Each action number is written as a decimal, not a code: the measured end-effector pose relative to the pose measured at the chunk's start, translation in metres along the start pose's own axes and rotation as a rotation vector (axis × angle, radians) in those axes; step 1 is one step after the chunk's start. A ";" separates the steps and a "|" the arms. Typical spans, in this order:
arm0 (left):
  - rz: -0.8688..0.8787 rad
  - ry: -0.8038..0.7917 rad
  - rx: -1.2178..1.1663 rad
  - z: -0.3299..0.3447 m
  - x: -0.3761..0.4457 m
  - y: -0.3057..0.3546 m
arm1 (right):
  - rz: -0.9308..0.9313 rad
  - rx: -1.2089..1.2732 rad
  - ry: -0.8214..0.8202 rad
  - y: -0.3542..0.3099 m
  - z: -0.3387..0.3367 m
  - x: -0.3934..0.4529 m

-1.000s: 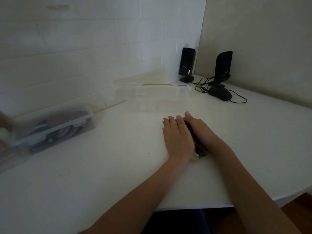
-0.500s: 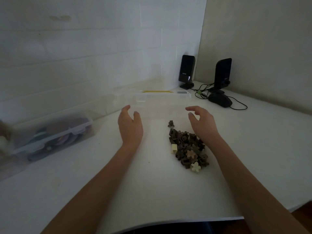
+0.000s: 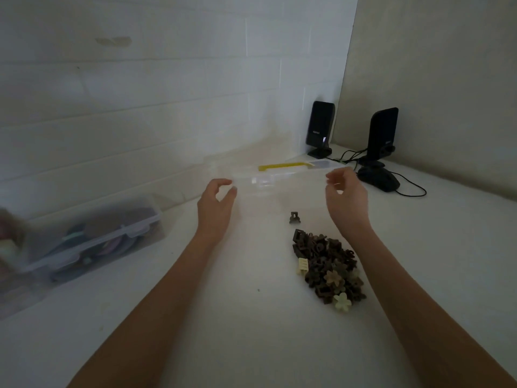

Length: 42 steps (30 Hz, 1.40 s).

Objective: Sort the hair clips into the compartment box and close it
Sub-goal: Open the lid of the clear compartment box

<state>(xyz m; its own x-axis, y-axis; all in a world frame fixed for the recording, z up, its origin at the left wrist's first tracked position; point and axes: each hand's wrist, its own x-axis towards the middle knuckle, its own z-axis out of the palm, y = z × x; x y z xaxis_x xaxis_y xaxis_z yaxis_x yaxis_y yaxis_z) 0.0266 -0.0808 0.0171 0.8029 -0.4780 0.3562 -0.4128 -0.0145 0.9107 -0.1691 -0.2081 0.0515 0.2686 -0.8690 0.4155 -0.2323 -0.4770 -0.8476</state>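
A clear compartment box [image 3: 279, 182] with a yellow handle [image 3: 282, 166] lies near the back wall, hard to make out. My left hand [image 3: 216, 200] is at its left end, thumb and fingers curved apart. At its right end my right hand [image 3: 345, 191] has loosely curled fingers. I cannot tell whether either hand touches the box. A pile of small brown hair clips [image 3: 327, 264] lies on the white table below my right hand, with a cream flower clip [image 3: 342, 301] at its near end. One brown clip [image 3: 294, 217] lies apart, between the pile and the box.
A closed clear storage box [image 3: 92, 236] with coloured things inside stands at the left by the wall. Two black speakers [image 3: 320, 127] [image 3: 383, 133], a black mouse [image 3: 379, 179] and cables fill the back right corner. The table's front edge is just below my forearms.
Both hands lifted off the clip pile, spread apart and moved forward to the two ends of the clear box. The pile is now uncovered.
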 end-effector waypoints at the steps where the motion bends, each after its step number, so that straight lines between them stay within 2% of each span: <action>1: 0.007 -0.022 0.000 -0.001 0.001 0.002 | 0.063 0.009 0.059 0.002 0.000 0.004; 3: -0.006 -0.075 -0.006 -0.001 0.004 0.007 | 0.205 0.002 0.085 0.010 -0.002 0.012; 5: -0.034 -0.119 -0.035 0.000 0.006 0.015 | 0.248 -0.070 -0.004 0.017 -0.002 0.017; 9: -0.058 -0.249 -0.131 0.000 0.007 0.029 | 0.051 -0.178 -0.090 0.017 0.001 0.012; 12: -0.141 -0.317 -0.177 -0.006 0.001 0.035 | -0.094 -0.292 -0.177 0.007 0.003 0.009; 16: -0.323 -0.268 -0.202 -0.017 -0.007 0.033 | -0.161 -0.501 -0.399 0.002 0.008 0.005; 21: -0.348 -0.267 -0.235 -0.037 -0.028 0.028 | -0.200 -0.345 -0.508 -0.008 0.002 -0.008; 25: -0.381 -0.164 -0.328 -0.046 -0.039 0.025 | -0.242 -0.285 -0.577 -0.013 -0.006 -0.027; 28: -0.301 -0.051 -0.237 -0.044 -0.046 0.023 | -0.303 -0.237 -0.559 -0.015 -0.009 -0.041; 31: -0.128 0.003 -0.122 -0.043 -0.053 0.023 | -0.441 -0.299 -0.306 -0.017 -0.021 -0.054; 32: -0.061 0.013 -0.093 -0.044 -0.055 0.024 | -0.466 -0.330 -0.283 -0.016 -0.025 -0.057; 36: 0.106 0.031 -0.023 -0.046 -0.062 0.025 | -0.375 -0.504 -0.587 -0.011 -0.032 -0.066; 38: 0.150 0.030 0.002 -0.046 -0.063 0.025 | -0.367 -0.589 -0.622 -0.007 -0.028 -0.068; 42: 0.210 0.048 0.026 -0.049 -0.063 0.023 | -0.336 -0.598 -0.632 -0.008 -0.019 -0.067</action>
<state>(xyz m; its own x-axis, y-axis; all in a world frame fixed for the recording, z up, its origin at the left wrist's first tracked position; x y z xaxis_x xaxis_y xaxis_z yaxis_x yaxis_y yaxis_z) -0.0119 -0.0080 0.0258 0.7171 -0.4309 0.5479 -0.5839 0.0580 0.8098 -0.2033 -0.1489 0.0365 0.8269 -0.5245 0.2026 -0.4461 -0.8313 -0.3315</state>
